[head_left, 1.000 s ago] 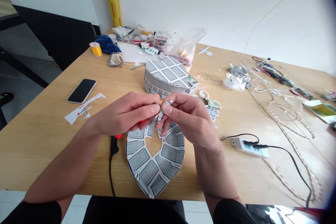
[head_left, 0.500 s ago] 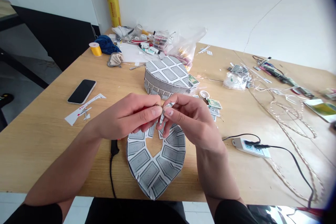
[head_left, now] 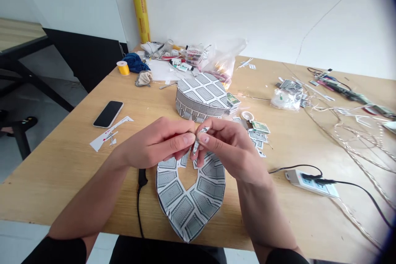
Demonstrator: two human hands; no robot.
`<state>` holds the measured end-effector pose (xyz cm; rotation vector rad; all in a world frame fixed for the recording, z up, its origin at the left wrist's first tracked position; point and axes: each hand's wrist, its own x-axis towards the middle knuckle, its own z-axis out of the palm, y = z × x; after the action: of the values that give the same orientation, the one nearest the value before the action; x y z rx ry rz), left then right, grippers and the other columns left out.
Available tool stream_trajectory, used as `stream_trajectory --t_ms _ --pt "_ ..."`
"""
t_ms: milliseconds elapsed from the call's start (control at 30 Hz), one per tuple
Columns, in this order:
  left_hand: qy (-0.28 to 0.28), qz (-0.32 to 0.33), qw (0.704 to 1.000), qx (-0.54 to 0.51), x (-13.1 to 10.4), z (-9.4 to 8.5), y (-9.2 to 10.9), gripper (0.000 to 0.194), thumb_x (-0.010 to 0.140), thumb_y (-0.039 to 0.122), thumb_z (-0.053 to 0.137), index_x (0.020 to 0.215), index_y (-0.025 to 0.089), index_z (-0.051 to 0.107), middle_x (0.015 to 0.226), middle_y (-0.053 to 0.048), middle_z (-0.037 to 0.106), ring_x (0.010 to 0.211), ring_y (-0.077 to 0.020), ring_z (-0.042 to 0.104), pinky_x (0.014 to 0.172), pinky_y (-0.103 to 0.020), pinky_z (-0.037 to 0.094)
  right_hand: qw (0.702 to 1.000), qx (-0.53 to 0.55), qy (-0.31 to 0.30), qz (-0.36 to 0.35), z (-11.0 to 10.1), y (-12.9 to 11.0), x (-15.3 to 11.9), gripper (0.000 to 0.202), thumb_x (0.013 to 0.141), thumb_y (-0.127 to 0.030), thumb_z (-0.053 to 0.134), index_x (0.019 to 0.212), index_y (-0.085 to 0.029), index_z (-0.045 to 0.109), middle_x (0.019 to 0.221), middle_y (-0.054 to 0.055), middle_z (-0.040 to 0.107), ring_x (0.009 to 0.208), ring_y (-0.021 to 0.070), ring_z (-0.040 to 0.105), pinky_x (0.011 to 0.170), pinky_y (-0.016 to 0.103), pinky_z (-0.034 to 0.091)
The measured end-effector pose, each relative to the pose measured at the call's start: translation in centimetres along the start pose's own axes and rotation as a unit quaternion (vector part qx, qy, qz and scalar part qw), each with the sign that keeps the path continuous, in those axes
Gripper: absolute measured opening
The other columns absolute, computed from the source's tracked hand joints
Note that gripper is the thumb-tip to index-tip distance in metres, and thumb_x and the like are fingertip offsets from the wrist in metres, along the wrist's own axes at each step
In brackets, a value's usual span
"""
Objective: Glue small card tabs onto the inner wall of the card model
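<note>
Both hands meet over a boat-shaped open tray (head_left: 173,194) built from grey-backed playing cards. My right hand (head_left: 230,144) is closed, pinching a small folded strip of card (head_left: 201,138) between thumb and fingers. Pressed against the same strip's left side are the thumb and forefinger of my left hand (head_left: 165,140), also closed in a pinch. Just beyond the hands stands a leaf-shaped box (head_left: 202,95) covered in matching cards, its top patterned in diamonds. The tray's far end is hidden under my fingers.
On the left lie a phone (head_left: 108,114) and card offcuts (head_left: 108,134). Right of the hands are a tape roll (head_left: 246,116), loose cards (head_left: 258,136) and a power strip (head_left: 312,183) with cables. Plastic bags (head_left: 224,60) and a yellow roll (head_left: 141,17) stand farther back.
The camera view has shifted, so the table and its contents appear slightly lower and farther right. Both hands keep nearly the same pinch on the folded strip.
</note>
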<state>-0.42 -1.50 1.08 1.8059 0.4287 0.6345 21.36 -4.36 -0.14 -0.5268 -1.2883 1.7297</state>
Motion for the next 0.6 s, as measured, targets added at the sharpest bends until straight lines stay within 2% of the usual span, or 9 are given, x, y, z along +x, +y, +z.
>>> stream_trajectory --t_ms 333,600 --pt "0.002 -0.004 1.000 -0.009 -0.25 -0.03 -0.06 0.035 0.115 0.037 0.049 0.092 0.016 0.066 0.072 0.001 0.062 0.051 -0.0047 0.050 0.044 -0.017 0.038 1.000 -0.009 0.015 0.006 0.43 -0.25 -0.12 0.022 0.097 -0.031 0.085 0.093 -0.013 0.073 0.079 0.006 0.081 0.066 0.0124 0.076 0.059 0.020 0.063" --pt "0.014 -0.008 1.000 -0.022 -0.09 0.34 0.12 0.039 0.115 0.037 0.049 0.085 0.015 0.060 0.069 0.002 0.060 0.048 -0.0024 0.047 0.042 -0.013 0.036 1.000 -0.015 0.015 -0.006 0.55 -0.50 -0.24 0.019 0.096 -0.027 0.085 0.092 -0.013 0.073 0.079 0.005 0.081 0.066 0.0113 0.075 0.059 0.019 0.062"
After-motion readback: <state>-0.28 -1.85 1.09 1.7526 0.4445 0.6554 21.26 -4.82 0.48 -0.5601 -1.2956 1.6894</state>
